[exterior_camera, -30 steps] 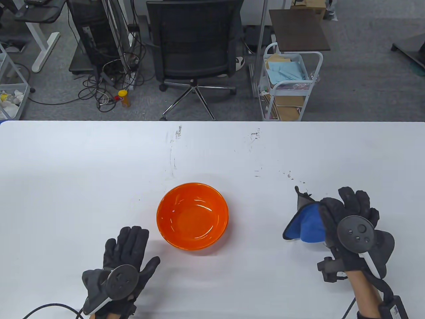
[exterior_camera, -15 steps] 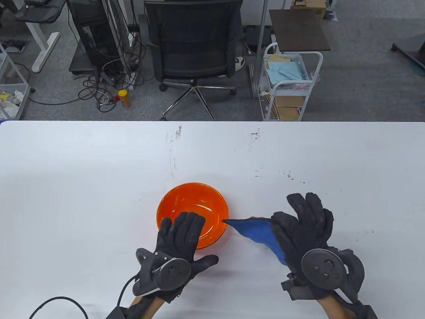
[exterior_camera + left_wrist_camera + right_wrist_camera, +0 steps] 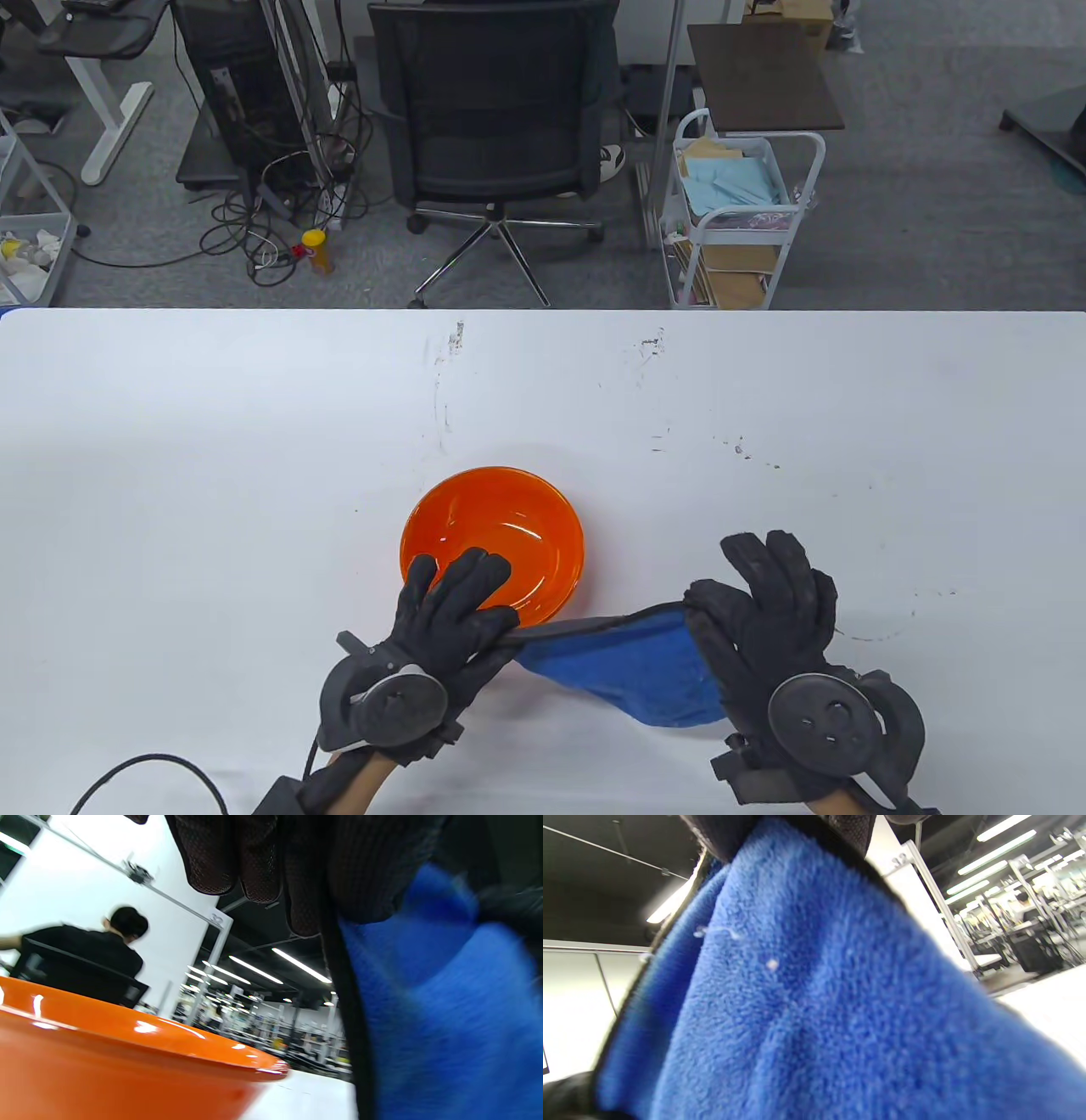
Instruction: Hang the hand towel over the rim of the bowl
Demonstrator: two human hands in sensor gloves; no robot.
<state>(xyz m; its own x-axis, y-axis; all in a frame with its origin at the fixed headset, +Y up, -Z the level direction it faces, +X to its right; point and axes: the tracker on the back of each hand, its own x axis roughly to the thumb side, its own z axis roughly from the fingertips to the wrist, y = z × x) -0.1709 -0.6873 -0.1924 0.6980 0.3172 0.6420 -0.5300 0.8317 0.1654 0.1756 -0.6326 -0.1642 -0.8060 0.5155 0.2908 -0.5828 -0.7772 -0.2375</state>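
1. left hand (image 3: 454, 615): fingers (image 3: 458, 577) reaching over the near rim of the orange bowl (image 3: 492, 550), thumb side pinching one end of the blue hand towel (image 3: 628, 666).
2. right hand (image 3: 768, 620): gripping the towel's other end, fingers partly spread.
3. towel stretched between both hands, sagging just in front of the bowl, above the white table (image 3: 212, 441).
4. office chair (image 3: 496, 119) beyond the far edge.
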